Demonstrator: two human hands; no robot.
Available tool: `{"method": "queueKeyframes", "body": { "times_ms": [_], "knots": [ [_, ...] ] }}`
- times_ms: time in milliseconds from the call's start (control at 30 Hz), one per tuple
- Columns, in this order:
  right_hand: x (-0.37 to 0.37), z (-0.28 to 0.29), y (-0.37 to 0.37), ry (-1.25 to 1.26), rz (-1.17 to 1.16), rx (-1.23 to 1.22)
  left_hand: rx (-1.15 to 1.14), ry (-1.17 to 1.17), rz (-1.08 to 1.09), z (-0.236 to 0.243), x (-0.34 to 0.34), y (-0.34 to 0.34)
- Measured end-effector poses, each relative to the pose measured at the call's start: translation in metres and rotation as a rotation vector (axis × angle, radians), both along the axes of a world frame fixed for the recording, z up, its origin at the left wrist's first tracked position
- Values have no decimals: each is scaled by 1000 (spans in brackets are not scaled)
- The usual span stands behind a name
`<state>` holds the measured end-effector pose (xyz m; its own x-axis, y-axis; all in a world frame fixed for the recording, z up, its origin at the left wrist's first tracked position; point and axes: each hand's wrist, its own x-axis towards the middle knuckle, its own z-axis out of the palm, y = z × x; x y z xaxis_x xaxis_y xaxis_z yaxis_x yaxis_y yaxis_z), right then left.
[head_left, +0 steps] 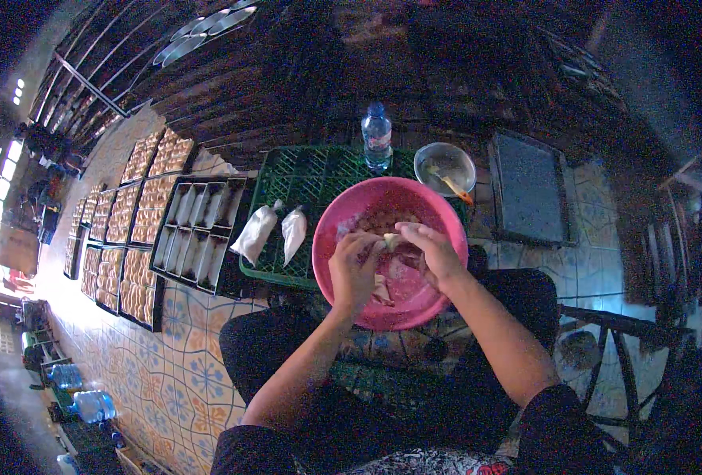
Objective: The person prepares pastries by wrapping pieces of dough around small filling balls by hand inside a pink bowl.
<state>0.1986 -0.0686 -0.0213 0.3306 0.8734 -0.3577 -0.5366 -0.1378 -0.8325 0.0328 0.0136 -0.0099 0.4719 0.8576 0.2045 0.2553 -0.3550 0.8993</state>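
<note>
The fingers of the left hand [352,271] and right hand [438,257] are pinching a small pale piece [391,239] between them, holding it over the pink basin [390,188], probably for catching crumbs. The basin is sitting close before the body, overlapping the green crate [307,170], where white bags [254,233] and a bottle [377,141] are apparently staying handy.

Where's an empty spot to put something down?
On the green plastic crate, behind the two white bags and left of the water bottle. Also the tiled floor between the bread rolls and the person's left leg. It's crowded around the pink basin: the bottle and metal bowl stand close behind it.
</note>
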Motion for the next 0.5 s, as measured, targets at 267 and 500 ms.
{"method": "queueKeyframes", "body": {
  "times_ms": [267, 500],
  "knots": [
    [-1, -9, 0, -527, 80, 109, -118, 54, -7, 0, 1, -8],
    [-2, -6, -5, -773, 90, 30, -72, 137, -20, 13, 8, -18]
  ]
}}
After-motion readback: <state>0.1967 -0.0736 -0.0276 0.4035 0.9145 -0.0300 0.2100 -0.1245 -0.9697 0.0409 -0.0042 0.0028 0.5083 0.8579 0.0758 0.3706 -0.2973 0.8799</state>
